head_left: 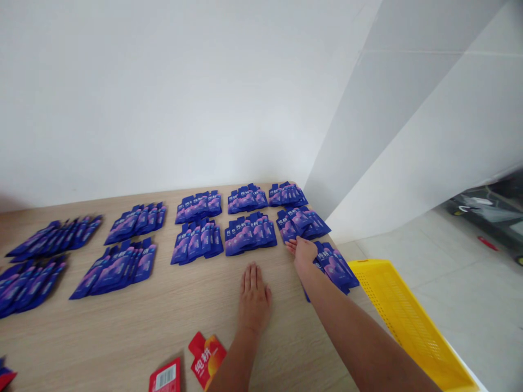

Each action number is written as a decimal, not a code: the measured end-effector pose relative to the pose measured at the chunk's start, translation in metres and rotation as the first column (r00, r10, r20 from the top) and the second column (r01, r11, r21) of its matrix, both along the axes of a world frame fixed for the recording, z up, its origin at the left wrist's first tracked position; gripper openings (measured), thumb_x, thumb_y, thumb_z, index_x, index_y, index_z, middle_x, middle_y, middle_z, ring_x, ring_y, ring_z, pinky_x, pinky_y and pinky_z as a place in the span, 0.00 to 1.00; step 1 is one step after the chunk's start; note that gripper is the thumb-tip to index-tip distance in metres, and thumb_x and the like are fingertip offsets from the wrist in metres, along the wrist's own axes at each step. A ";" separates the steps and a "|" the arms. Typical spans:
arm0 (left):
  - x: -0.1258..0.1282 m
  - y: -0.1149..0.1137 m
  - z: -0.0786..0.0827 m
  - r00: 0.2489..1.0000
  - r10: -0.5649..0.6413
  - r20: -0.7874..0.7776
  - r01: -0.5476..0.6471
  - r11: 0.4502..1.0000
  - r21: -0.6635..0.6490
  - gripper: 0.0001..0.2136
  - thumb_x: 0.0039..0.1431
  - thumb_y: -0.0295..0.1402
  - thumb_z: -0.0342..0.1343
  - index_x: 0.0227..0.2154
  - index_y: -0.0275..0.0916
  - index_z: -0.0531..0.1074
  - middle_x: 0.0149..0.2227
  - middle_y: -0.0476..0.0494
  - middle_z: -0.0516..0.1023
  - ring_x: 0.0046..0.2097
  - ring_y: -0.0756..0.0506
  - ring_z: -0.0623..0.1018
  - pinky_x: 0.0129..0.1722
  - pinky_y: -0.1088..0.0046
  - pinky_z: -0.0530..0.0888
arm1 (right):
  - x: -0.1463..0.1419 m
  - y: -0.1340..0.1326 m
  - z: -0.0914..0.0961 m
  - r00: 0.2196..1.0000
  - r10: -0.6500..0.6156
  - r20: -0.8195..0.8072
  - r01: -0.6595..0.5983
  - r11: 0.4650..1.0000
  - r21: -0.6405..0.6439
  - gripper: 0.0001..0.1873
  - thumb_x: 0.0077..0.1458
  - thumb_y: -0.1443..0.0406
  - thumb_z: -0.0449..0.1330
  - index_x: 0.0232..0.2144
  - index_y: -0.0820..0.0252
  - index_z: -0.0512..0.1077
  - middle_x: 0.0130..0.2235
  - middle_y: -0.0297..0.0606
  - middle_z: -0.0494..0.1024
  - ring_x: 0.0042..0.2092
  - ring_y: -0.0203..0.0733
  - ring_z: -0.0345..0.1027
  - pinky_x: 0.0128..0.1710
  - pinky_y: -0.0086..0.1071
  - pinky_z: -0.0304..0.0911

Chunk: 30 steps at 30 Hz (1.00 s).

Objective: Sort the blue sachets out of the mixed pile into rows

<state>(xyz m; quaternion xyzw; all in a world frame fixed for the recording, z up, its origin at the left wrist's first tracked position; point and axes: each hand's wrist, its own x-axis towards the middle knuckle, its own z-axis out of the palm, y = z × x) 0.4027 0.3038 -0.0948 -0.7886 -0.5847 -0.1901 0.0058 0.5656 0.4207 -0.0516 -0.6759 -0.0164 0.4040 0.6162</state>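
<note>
My left hand (255, 298) lies flat on the wooden table, palm down, fingers stretched out, holding nothing. It is just in front of a group of blue-purple pouches (250, 233). My right hand (303, 253) is turned on its side at the near left edge of another fanned group of blue pouches (303, 223). Its fingers are stretched out and seem to touch or nearly touch that group. Under and beside my right forearm lies a further group of blue pouches (335, 267), partly hidden by the arm. Two red pouches, one with fruit printed on it (207, 360), lie near my left forearm.
More fanned groups of blue pouches (198, 240) stand in rows to the left along the table (171, 305). A white wall (163, 98) rises behind. A yellow perforated basket (408, 321) is beside the table's right edge, above a tiled floor.
</note>
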 end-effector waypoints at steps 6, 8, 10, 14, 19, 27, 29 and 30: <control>0.001 0.000 0.002 1.000 0.007 0.003 -0.007 1.000 0.000 0.27 0.61 0.28 0.41 0.64 0.30 0.50 0.61 0.30 0.63 0.64 0.38 0.62 0.59 0.53 0.66 | 0.000 -0.002 -0.005 0.998 0.019 0.053 -0.018 1.000 -0.013 0.10 0.55 0.73 0.53 0.23 0.56 0.61 0.17 0.30 0.73 0.20 0.39 0.73 0.18 0.26 0.69; 0.001 0.000 0.002 1.000 0.009 0.005 -0.009 1.000 0.004 0.27 0.61 0.28 0.41 0.64 0.30 0.50 0.61 0.30 0.63 0.64 0.38 0.62 0.59 0.54 0.66 | 0.000 -0.003 -0.006 0.995 0.027 0.095 -0.025 0.999 -0.020 0.09 0.54 0.72 0.52 0.25 0.56 0.61 0.17 0.29 0.72 0.21 0.40 0.74 0.19 0.28 0.69; 0.001 0.000 0.002 1.000 0.011 0.004 -0.011 1.000 0.007 0.27 0.61 0.28 0.42 0.63 0.30 0.51 0.61 0.30 0.63 0.64 0.38 0.62 0.60 0.54 0.65 | 0.000 -0.005 -0.006 0.987 0.043 0.155 -0.039 0.999 -0.026 0.06 0.54 0.71 0.52 0.28 0.56 0.60 0.18 0.29 0.72 0.22 0.40 0.75 0.21 0.29 0.71; 0.002 0.000 0.003 1.000 0.008 -0.010 -0.008 1.000 -0.003 0.25 0.61 0.28 0.42 0.61 0.27 0.55 0.61 0.28 0.63 0.63 0.38 0.62 0.60 0.55 0.65 | -0.007 -0.009 -0.001 0.931 0.139 0.337 -0.132 0.990 -0.044 0.02 0.54 0.67 0.52 0.33 0.58 0.62 0.25 0.34 0.76 0.27 0.41 0.76 0.28 0.32 0.72; 0.002 -0.001 0.002 1.000 0.011 -0.008 -0.011 1.000 -0.026 0.26 0.61 0.28 0.41 0.62 0.28 0.53 0.62 0.30 0.63 0.64 0.38 0.61 0.60 0.54 0.65 | -0.023 0.000 0.007 0.736 0.376 0.564 -0.375 0.919 -0.123 0.07 0.50 0.68 0.55 0.34 0.61 0.69 0.41 0.45 0.78 0.46 0.45 0.73 0.49 0.37 0.65; 0.002 -0.002 -0.002 1.000 0.010 -0.007 -0.010 1.000 -0.023 0.27 0.61 0.28 0.41 0.64 0.29 0.49 0.62 0.30 0.62 0.65 0.38 0.59 0.60 0.54 0.65 | -0.042 0.020 0.004 0.425 0.594 0.683 -0.525 0.777 -0.349 0.16 0.54 0.70 0.49 0.41 0.62 0.74 0.44 0.49 0.78 0.50 0.49 0.70 0.54 0.38 0.58; 0.002 -0.002 -0.002 1.000 0.010 -0.010 -0.010 1.000 -0.023 0.27 0.61 0.28 0.41 0.64 0.28 0.50 0.62 0.30 0.62 0.65 0.38 0.60 0.60 0.54 0.65 | -0.044 0.023 0.003 0.371 0.617 0.695 -0.526 0.756 -0.390 0.17 0.55 0.70 0.48 0.43 0.64 0.74 0.45 0.51 0.78 0.49 0.49 0.70 0.53 0.39 0.58; 0.002 -0.002 -0.002 1.000 0.011 -0.012 -0.012 1.000 -0.025 0.27 0.61 0.28 0.41 0.63 0.28 0.50 0.62 0.29 0.62 0.65 0.38 0.60 0.60 0.54 0.65 | -0.045 0.024 0.002 0.345 0.625 0.700 -0.526 0.747 -0.407 0.18 0.56 0.70 0.48 0.43 0.65 0.74 0.45 0.51 0.78 0.49 0.49 0.70 0.53 0.38 0.58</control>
